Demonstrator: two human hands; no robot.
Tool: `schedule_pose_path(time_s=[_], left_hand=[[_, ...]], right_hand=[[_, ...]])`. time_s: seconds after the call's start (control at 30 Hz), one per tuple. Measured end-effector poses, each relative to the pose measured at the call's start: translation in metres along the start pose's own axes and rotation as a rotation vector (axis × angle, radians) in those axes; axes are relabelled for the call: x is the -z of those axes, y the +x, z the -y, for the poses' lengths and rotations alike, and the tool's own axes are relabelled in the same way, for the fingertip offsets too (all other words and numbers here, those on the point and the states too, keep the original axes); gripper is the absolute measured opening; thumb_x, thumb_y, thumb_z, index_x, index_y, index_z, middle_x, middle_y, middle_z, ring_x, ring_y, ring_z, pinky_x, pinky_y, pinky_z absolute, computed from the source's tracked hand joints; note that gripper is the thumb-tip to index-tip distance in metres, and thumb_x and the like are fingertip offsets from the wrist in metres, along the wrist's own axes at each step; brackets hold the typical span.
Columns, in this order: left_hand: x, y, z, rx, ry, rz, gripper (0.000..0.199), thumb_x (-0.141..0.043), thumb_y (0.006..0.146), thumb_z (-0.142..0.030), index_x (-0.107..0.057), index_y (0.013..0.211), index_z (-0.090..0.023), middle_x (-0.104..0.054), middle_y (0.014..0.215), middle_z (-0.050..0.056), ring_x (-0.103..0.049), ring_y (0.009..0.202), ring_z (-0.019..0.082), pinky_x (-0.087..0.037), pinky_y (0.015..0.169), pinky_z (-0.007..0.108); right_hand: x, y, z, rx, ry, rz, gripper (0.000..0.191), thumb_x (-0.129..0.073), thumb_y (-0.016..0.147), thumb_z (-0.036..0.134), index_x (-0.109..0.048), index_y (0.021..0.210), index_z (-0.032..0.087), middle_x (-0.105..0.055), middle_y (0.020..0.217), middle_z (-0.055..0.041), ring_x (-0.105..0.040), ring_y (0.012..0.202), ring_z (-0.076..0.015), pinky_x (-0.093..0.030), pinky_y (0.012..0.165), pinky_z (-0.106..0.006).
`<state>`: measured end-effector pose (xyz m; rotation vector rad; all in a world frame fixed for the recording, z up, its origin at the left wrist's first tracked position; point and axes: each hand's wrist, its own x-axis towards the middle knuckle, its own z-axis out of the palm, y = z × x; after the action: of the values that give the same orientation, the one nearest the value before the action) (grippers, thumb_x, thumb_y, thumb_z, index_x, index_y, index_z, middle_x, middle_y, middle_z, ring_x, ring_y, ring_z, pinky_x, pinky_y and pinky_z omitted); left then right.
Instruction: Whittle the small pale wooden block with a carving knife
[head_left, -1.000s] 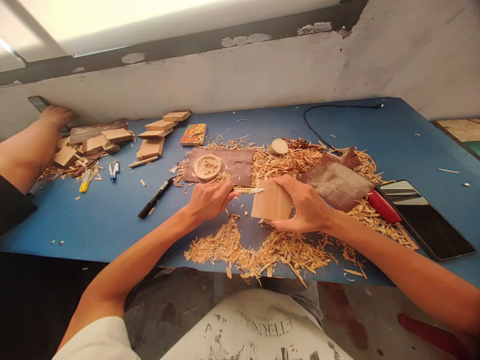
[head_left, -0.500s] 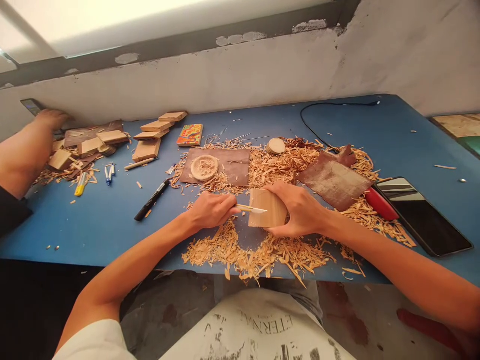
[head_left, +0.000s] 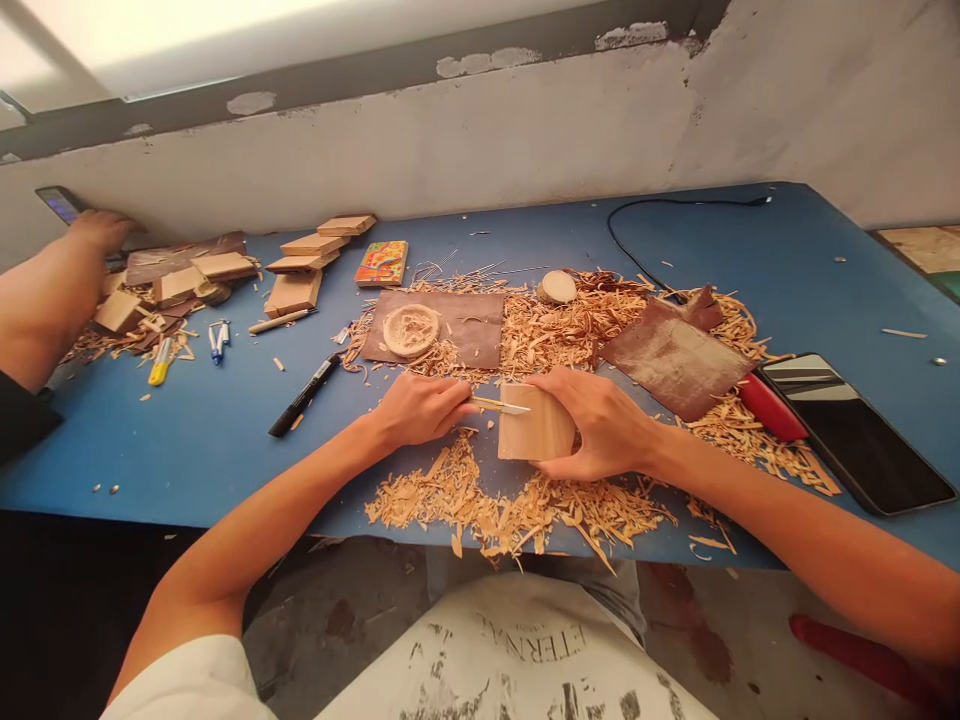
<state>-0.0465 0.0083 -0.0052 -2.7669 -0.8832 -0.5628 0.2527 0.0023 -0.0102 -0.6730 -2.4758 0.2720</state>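
My left hand (head_left: pixel 424 408) is closed round the handle of a small carving knife (head_left: pixel 506 406), whose blade lies over the upper left part of a pale wood block (head_left: pixel 534 430). The block sits in my right hand (head_left: pixel 600 425), gripped from its right side with the thumb and fingers at its near and far edges. Wood shavings (head_left: pixel 480 505) are spread on the blue table (head_left: pixel 187 440) below both hands. Beyond them, a round wooden dish (head_left: pixel 411 331) with shavings in it rests on brown sandpaper (head_left: pixel 480 325).
Right: a phone (head_left: pixel 862 430), a red object (head_left: pixel 772 407), more sandpaper (head_left: pixel 679 358) and a black cable (head_left: pixel 622 235). Left: a black marker (head_left: pixel 304 395), a yellow cutter (head_left: pixel 160 362) and stacked wood blocks (head_left: pixel 294 292). Another person's hand (head_left: pixel 105 228) holds a phone (head_left: pixel 60 204) at far left.
My left hand and the knife have moved slightly away from me, toward the block's far edge. The block looks tilted a little differently. The view has shifted slightly.
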Motion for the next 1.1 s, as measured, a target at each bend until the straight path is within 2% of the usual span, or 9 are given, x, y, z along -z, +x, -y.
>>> schedule_pose_path(time_s=[0.4, 0.6, 0.67, 0.7, 0.77, 0.83, 0.87, 1.0, 1.1], left_hand=[[0.009, 0.001, 0.013, 0.039, 0.119, -0.089, 0.047, -0.035, 0.111, -0.041, -0.058, 0.077, -0.018, -0.063, 0.059, 0.0, -0.051, 0.048, 0.012, -0.026, 0.047, 0.028], [0.004, -0.001, 0.018, 0.071, 0.143, -0.044, 0.049, -0.034, 0.111, -0.045, -0.06, 0.077, -0.019, -0.063, 0.059, 0.001, -0.052, 0.049, 0.012, -0.026, 0.049, 0.028], [0.004, -0.005, 0.029, 0.135, 0.163, -0.024, 0.052, -0.034, 0.109, -0.05, -0.059, 0.076, -0.02, -0.061, 0.057, 0.001, -0.051, 0.048, 0.013, -0.025, 0.049, 0.028], [0.006, -0.008, 0.036, 0.216, 0.175, -0.026, 0.053, -0.035, 0.108, -0.055, -0.059, 0.076, -0.02, -0.06, 0.056, 0.0, -0.049, 0.047, 0.012, -0.025, 0.05, 0.028], [0.013, -0.015, 0.053, 0.345, 0.223, -0.081, 0.053, -0.028, 0.111, -0.048, -0.059, 0.079, -0.019, -0.056, 0.052, 0.0, -0.043, 0.043, 0.012, -0.021, 0.049, 0.029], [0.019, -0.019, 0.063, 0.463, 0.274, -0.14, 0.051, -0.029, 0.111, -0.046, -0.059, 0.081, -0.018, -0.058, 0.055, 0.001, -0.044, 0.045, 0.012, -0.021, 0.05, 0.029], [0.021, -0.019, 0.064, 0.477, 0.279, -0.155, 0.05, -0.03, 0.111, -0.046, -0.059, 0.081, -0.018, -0.059, 0.056, 0.001, -0.045, 0.045, 0.012, -0.023, 0.051, 0.028], [0.019, -0.011, 0.044, 0.279, 0.199, -0.071, 0.044, -0.037, 0.109, -0.043, -0.057, 0.079, -0.018, -0.06, 0.057, 0.001, -0.049, 0.046, 0.012, -0.023, 0.048, 0.028], [0.016, -0.007, 0.029, 0.23, 0.184, -0.071, 0.044, -0.038, 0.109, -0.041, -0.057, 0.077, -0.018, -0.061, 0.057, 0.001, -0.052, 0.046, 0.012, -0.022, 0.046, 0.028]], right_hand=[[0.004, 0.004, 0.002, -0.058, 0.054, -0.06, 0.087, -0.082, 0.069, 0.048, -0.04, 0.138, 0.017, -0.065, 0.117, -0.0162, -0.068, 0.1, -0.0323, -0.059, 0.083, -0.047], [0.003, 0.005, -0.001, -0.071, 0.03, -0.054, 0.087, -0.081, 0.069, 0.05, -0.04, 0.138, 0.017, -0.064, 0.121, -0.0178, -0.067, 0.103, -0.0338, -0.059, 0.084, -0.049], [0.005, 0.004, -0.001, -0.065, 0.025, -0.045, 0.086, -0.08, 0.069, 0.051, -0.041, 0.137, 0.018, -0.064, 0.119, -0.017, -0.067, 0.101, -0.0328, -0.059, 0.082, -0.048], [0.006, 0.004, 0.0, -0.054, 0.026, -0.039, 0.085, -0.08, 0.069, 0.051, -0.041, 0.137, 0.018, -0.065, 0.118, -0.0163, -0.067, 0.099, -0.0322, -0.058, 0.08, -0.047], [0.01, 0.002, 0.001, -0.03, 0.033, -0.034, 0.083, -0.079, 0.069, 0.05, -0.041, 0.136, 0.018, -0.065, 0.113, -0.0146, -0.067, 0.094, -0.0308, -0.058, 0.077, -0.045], [0.013, 0.001, 0.002, -0.012, 0.038, -0.035, 0.082, -0.078, 0.069, 0.048, -0.042, 0.135, 0.018, -0.066, 0.108, -0.013, -0.067, 0.089, -0.0293, -0.057, 0.075, -0.044], [0.013, 0.001, 0.002, -0.01, 0.038, -0.041, 0.081, -0.078, 0.069, 0.048, -0.042, 0.135, 0.018, -0.066, 0.107, -0.0125, -0.067, 0.088, -0.0288, -0.057, 0.074, -0.043], [0.011, 0.0, -0.003, -0.027, 0.012, -0.048, 0.082, -0.079, 0.068, 0.048, -0.042, 0.136, 0.019, -0.067, 0.11, -0.0132, -0.068, 0.092, -0.03, -0.057, 0.077, -0.044], [0.007, -0.002, -0.006, -0.055, -0.012, -0.036, 0.084, -0.08, 0.068, 0.05, -0.042, 0.136, 0.018, -0.067, 0.114, -0.0146, -0.068, 0.096, -0.0319, -0.057, 0.079, -0.046]])
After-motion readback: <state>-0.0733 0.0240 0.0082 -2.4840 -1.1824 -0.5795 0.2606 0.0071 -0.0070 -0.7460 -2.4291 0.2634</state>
